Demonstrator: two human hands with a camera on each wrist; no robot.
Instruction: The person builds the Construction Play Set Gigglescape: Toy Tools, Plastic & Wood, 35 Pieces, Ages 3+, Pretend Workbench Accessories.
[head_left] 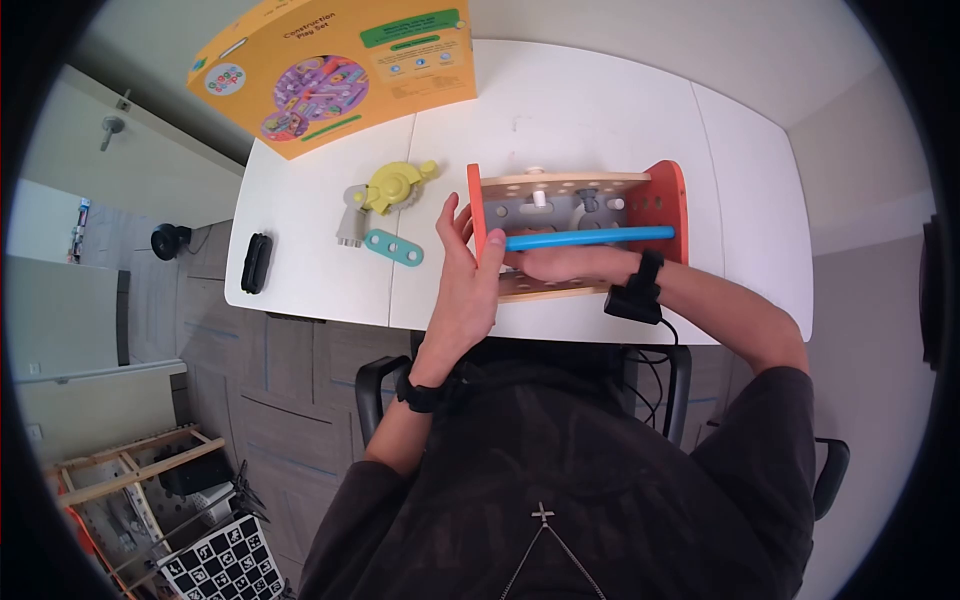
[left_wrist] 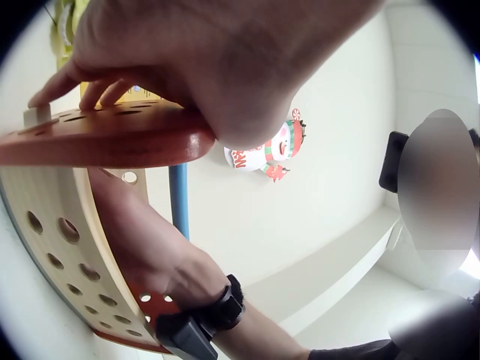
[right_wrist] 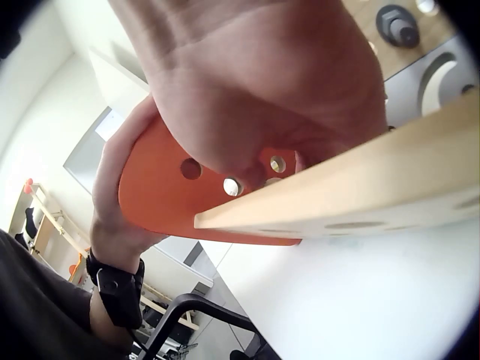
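A toy wooden toolbox with orange-red end panels [head_left: 670, 215], holed wooden sides [head_left: 640, 181] and a blue handle bar [head_left: 590, 238] stands on the table. My left hand [head_left: 465, 295] holds its left end panel [left_wrist: 112, 146], thumb at the edge, fingers along the outer face. One of those fingertips is at a small pale grey piece [left_wrist: 37, 115] on that face. Under the bar, my right hand [head_left: 575, 263] reaches inside to the same panel's inner face, by its holes; its fingers are mostly hidden, and I cannot tell what they hold. A white peg [head_left: 540, 199] and grey bolt [head_left: 588, 201] sit in the far side.
Left of the toolbox lie a yellow-green toy piece [head_left: 395, 187], a grey claw-ended piece [head_left: 352, 215] and a teal holed strip [head_left: 393, 247]. A black case [head_left: 257, 263] is near the table's left edge. Behind stands an orange "Construction Play Set" box [head_left: 420, 90].
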